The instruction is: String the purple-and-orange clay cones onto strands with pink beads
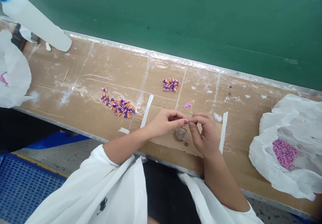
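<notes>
My left hand (166, 121) and my right hand (205, 131) meet fingertip to fingertip over the cardboard-covered bench (83, 79). Both are pinched closed on something tiny that I cannot make out. Just below the fingertips a small clear cap or cup (181, 134) rests on the cardboard. A small cluster of pink pieces (187, 105) lies just beyond my hands. Further left sits a larger scatter of purple-and-orange pieces (120, 106), and a smaller purple-and-orange pile (171, 85) lies behind.
A white plastic bag (289, 130) at the right holds a heap of pink pieces (284, 153). Another white bag (12, 73) sits at the left edge. A white bottle (35, 21) leans in at the top left. A green conveyor belt (201, 19) runs behind.
</notes>
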Tool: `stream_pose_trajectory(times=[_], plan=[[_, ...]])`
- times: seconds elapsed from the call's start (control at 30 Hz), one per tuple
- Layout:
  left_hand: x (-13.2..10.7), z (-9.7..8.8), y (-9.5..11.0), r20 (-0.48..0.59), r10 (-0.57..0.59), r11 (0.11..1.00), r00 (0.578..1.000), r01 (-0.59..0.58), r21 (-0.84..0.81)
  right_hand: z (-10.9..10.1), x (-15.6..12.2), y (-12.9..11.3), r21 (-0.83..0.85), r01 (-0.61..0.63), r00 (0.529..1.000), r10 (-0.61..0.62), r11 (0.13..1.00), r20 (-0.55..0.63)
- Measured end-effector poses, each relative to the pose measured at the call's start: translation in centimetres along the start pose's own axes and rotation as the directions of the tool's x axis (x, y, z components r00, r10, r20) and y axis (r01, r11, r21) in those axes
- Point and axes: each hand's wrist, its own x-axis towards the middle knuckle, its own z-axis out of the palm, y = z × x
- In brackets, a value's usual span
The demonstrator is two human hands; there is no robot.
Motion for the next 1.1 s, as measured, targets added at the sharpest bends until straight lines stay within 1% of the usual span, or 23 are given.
stream_pose_trajectory(times=[0.07, 0.13, 0.23, 0.3, 0.4, 0.53, 0.6, 0.67, 0.73, 0.8, 0.87, 0.93, 1.03, 1.1], plan=[[0.0, 0.0, 0.0, 0.052, -0.035, 0.997, 0.998, 0.038, -0.064, 0.1, -0.2, -0.3, 0.056, -0.025, 0.999, 0.027, 0.998, -0.031], [0.0, 0.1, -0.1, 0.103, -0.061, 0.984, 0.993, 0.077, -0.162, 0.3, -0.5, -0.6, 0.125, -0.066, 0.994, 0.076, 0.99, -0.083], [-0.1, 0.6, -0.3, 0.144, -0.111, 0.931, 0.983, 0.153, -0.331, 0.7, -0.8, -1.1, 0.204, -0.1, 0.98, 0.131, 0.974, -0.148], [-0.3, 1.1, -0.4, 0.144, -0.132, 0.895, 0.981, 0.18, -0.408, 0.8, -0.9, -1.3, 0.204, -0.094, 0.975, 0.132, 0.974, -0.177], [-0.6, 1.8, -0.6, 0.131, -0.125, 0.875, 0.983, 0.172, -0.453, 0.8, -0.8, -1.5, 0.104, -0.045, 0.972, 0.068, 0.994, -0.225], [-0.7, 2.1, -0.9, 0.1, -0.112, 0.904, 0.989, 0.143, -0.403, 0.7, -0.7, -1.6, -0.041, 0.04, 0.967, -0.049, 0.998, -0.25], [-0.6, 1.8, -1.0, 0.107, -0.112, 0.928, 0.988, 0.143, -0.345, 0.7, -0.7, -1.7, -0.059, 0.053, 0.969, -0.066, 0.997, -0.239], [-0.5, 1.5, -0.9, 0.126, -0.111, 0.949, 0.986, 0.143, -0.282, 0.7, -0.8, -1.7, -0.003, 0.018, 0.98, -0.018, 1.0, -0.2], [-0.4, 1.1, -0.8, 0.129, -0.098, 0.968, 0.987, 0.125, -0.219, 0.7, -0.9, -1.6, 0.108, -0.066, 0.988, 0.08, 0.992, -0.134], [-0.4, 0.9, -0.6, 0.078, -0.045, 0.985, 0.996, 0.057, -0.163, 0.6, -1.1, -1.4, 0.188, -0.145, 0.985, 0.161, 0.971, -0.07], [-0.4, 0.9, -0.4, -0.002, 0.038, 0.993, 0.999, -0.038, -0.112, 0.6, -1.1, -1.3, 0.2, -0.175, 0.982, 0.186, 0.964, -0.037], [-0.5, 0.9, -0.2, -0.053, 0.095, 0.994, 0.994, -0.097, -0.054, 0.5, -1.0, -1.2, 0.143, -0.145, 0.987, 0.153, 0.979, -0.044], [-0.7, 0.9, 0.0, -0.037, 0.107, 0.994, 0.994, -0.107, -0.001, 0.6, -0.9, -1.1, -0.041, -0.025, 0.994, 0.021, 0.999, -0.105], [-0.8, 0.8, 0.0, -0.024, 0.117, 0.993, 0.993, -0.117, 0.009, 0.6, -0.7, -1.1, -0.161, 0.04, 0.99, -0.061, 0.986, -0.129]])
